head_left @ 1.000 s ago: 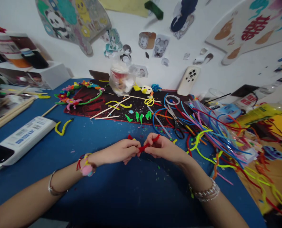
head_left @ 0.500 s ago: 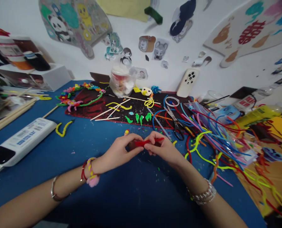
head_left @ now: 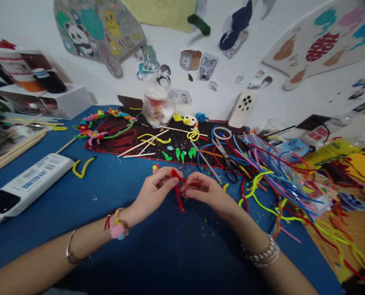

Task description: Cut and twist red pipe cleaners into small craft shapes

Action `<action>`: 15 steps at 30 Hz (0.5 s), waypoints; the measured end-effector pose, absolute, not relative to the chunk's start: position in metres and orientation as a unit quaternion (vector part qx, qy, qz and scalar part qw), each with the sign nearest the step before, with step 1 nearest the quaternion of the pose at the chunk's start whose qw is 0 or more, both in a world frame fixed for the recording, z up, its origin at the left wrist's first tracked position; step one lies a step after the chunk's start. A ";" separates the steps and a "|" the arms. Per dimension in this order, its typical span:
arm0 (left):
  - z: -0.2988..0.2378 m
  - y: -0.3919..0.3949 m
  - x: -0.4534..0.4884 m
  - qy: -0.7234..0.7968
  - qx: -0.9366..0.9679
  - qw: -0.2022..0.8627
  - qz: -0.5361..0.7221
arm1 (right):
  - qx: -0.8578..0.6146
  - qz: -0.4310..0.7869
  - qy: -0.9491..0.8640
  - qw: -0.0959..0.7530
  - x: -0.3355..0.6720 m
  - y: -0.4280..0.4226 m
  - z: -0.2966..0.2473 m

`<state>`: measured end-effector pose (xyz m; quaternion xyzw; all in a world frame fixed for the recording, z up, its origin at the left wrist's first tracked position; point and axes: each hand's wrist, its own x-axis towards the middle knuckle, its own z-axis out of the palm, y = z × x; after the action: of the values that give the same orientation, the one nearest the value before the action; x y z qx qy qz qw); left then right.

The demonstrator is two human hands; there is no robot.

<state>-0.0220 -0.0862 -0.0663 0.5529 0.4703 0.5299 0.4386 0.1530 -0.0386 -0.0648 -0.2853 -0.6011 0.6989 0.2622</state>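
The red pipe cleaner (head_left: 178,196), level between the hands half a second earlier, now bent in a crook, its long end hanging over the blue table (head_left: 115,254). The left hand (head_left: 153,190) had its fingers (head_left: 162,177) pressed together on the bend, while the right hand (head_left: 202,191) curled closed on the short end. Fingers hid part of the stem. The left forearm (head_left: 41,260) and right forearm (head_left: 280,270) reached in from the bottom corners, wrists lifted.
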 end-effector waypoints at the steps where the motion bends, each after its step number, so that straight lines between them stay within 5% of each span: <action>1: -0.066 -0.086 -0.022 0.469 0.529 0.456 0.540 | -0.308 0.653 -0.638 0.268 0.157 -0.034 -0.063; 5: -0.066 -0.083 -0.022 0.428 0.446 0.556 0.555 | -0.482 0.243 -0.795 0.278 0.186 -0.008 -0.058; 8: -0.065 -0.083 -0.021 0.377 0.402 0.621 0.558 | -0.625 -0.015 -0.767 0.145 0.215 0.011 -0.062; 11: -0.064 -0.084 -0.021 0.341 0.367 0.657 0.563 | -0.678 -0.041 -0.734 0.001 0.237 0.022 -0.067; 15: -0.062 -0.086 -0.022 0.319 0.341 0.692 0.550 | -0.681 -0.034 -0.728 -0.066 0.242 0.024 -0.072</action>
<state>-0.0217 -0.0858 -0.0624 0.3414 0.3185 0.5505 0.6920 0.2425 0.0244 -0.0720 -0.6812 -0.7283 -0.0342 -0.0661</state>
